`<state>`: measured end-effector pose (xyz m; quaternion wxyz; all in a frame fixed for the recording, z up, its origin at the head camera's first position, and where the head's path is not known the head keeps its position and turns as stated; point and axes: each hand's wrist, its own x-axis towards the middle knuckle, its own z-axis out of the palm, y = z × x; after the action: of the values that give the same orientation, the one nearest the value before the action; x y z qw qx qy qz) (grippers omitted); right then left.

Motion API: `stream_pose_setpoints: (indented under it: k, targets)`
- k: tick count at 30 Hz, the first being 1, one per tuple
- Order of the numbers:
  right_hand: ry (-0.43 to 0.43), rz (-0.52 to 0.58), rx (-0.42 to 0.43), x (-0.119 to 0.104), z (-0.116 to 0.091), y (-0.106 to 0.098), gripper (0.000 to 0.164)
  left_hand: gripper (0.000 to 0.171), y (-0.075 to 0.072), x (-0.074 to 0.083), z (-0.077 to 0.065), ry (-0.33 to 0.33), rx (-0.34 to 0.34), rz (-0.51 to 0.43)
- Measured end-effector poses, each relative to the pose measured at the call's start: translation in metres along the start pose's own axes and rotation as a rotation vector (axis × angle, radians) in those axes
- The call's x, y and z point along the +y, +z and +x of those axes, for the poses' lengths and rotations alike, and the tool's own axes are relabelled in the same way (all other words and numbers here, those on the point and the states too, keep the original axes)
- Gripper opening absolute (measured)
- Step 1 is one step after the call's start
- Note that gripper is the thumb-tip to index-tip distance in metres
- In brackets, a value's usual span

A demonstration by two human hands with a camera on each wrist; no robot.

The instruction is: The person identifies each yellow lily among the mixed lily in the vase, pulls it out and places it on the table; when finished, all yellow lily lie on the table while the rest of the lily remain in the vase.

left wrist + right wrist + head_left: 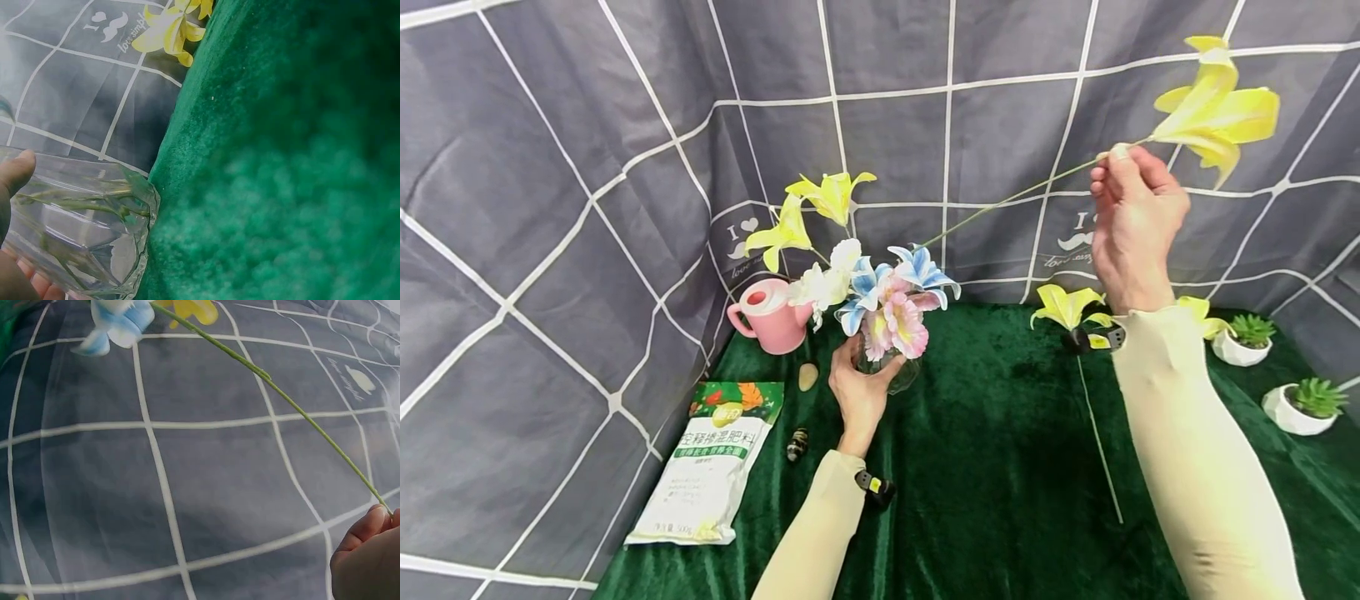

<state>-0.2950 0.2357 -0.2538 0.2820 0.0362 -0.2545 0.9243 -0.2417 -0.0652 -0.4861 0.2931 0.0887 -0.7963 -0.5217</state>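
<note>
My left hand (859, 392) grips a clear vase (94, 231) low on its body, thumb on one side and fingers on the other. Green stems show through its wall. Out of the vase rise pink flowers (897, 323), blue lilies (921, 272), white blossoms (829, 279) and two yellow lilies (829, 198). High at the right, my right hand (1138, 217) pinches the green stem (300, 409) of another yellow lily (1225, 112) just below its bloom. That stem slants down left, its lower end overlapping the blue lilies in the head view.
A pink watering can (769, 317), a pale stone (807, 377), a dark striped stone (797, 444) and a white fertilizer bag (703, 475) stand left. Right are a loose yellow lily (1066, 307), another yellow bloom (1202, 315) and potted succulents (1240, 346) on green cloth (985, 467).
</note>
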Motion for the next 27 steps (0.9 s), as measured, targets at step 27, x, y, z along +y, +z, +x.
stream_pose_setpoints:
  k: [27]
  targets:
    - [-0.116, -0.446, -0.175, -0.041, -0.048, -0.063, 0.009, 0.074, -0.001, 0.001, 0.0, -0.016, -0.022, -0.022]
